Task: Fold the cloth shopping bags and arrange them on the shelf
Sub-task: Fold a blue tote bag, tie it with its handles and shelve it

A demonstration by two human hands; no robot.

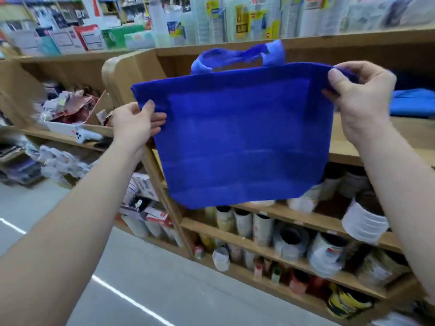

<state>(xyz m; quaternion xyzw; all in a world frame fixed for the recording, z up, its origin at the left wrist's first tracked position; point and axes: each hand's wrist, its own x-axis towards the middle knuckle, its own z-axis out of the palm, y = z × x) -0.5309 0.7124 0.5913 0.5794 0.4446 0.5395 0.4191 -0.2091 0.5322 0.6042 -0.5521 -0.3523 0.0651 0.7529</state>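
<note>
A royal-blue cloth shopping bag [237, 135] hangs flat in the air in front of the wooden shelf [367, 135], its two handles sticking up at the top. My left hand [136, 121] pinches the bag's upper left edge. My right hand [360, 90] pinches the upper right corner, slightly higher. A folded lighter-blue bag [412, 102] lies on the shelf board at the far right, behind my right hand.
Lower shelf boards hold several rolls and jars [292, 241]. To the left, another wooden shelf [70, 135] carries cluttered small goods. Packaged items [211, 17] line the top of the unit. Grey floor [141, 278] lies below left.
</note>
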